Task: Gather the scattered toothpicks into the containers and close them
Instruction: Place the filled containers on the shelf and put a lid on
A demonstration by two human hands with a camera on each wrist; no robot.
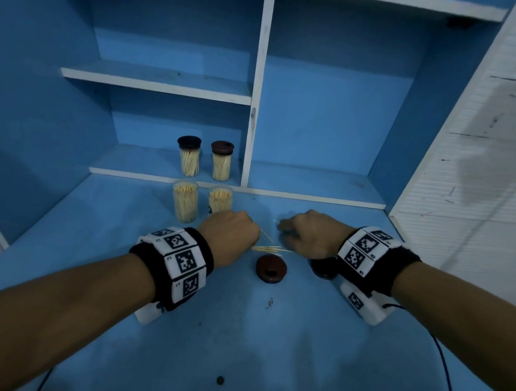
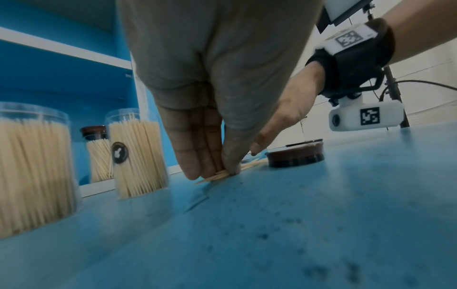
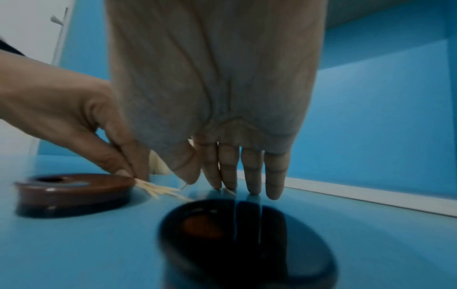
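My left hand [image 2: 212,174] pinches a small bunch of toothpicks [image 2: 223,174] flat against the blue table, thumb against fingers. The bunch fans out toward the brown lid [image 1: 271,269]. My right hand [image 3: 205,184] stands to the right of it with straight fingers [image 3: 252,176] pointing down, tips touching the table by a loose toothpick or two [image 3: 231,191]. Two open containers [image 1: 184,201] [image 1: 220,199], packed with toothpicks, stand just behind my left hand [image 1: 231,233]. A dark lid [image 3: 247,240] lies under my right wrist.
Two closed toothpick containers [image 1: 188,157] [image 1: 221,162] stand on the low shelf [image 1: 313,197] behind. A white upright divider [image 1: 253,116] rises beside them. A white panel [image 1: 475,153] borders the table on the right. A cable [image 1: 447,377] trails from my right wrist.
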